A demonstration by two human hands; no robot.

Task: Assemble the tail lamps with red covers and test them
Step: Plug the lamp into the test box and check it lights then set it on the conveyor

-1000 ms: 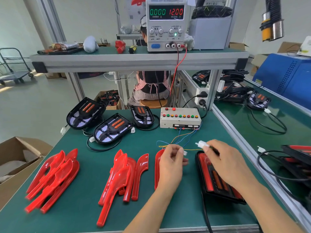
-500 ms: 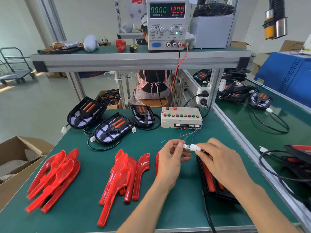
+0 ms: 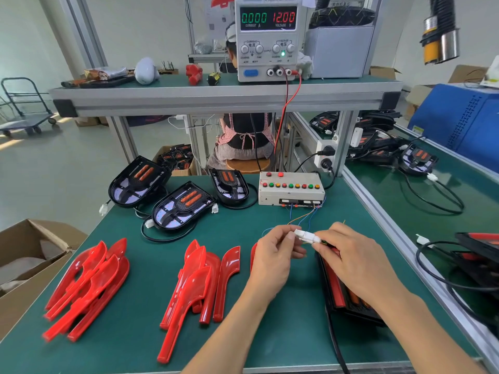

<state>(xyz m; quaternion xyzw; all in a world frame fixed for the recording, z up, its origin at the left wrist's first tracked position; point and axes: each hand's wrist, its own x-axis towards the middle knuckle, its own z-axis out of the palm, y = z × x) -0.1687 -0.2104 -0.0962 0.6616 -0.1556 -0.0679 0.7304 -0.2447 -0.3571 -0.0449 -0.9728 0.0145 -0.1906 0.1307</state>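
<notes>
Now mated: left hand and right hand each pinch one half of the white connector pair, apart a second ago; supply meter reads 0.000 A, test pending.

White connectors between both hands' fingers.

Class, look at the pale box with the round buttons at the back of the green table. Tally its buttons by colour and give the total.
Buttons on the box:
Red buttons: 5
Green buttons: 3
Yellow buttons: 3
Total: 11
</notes>
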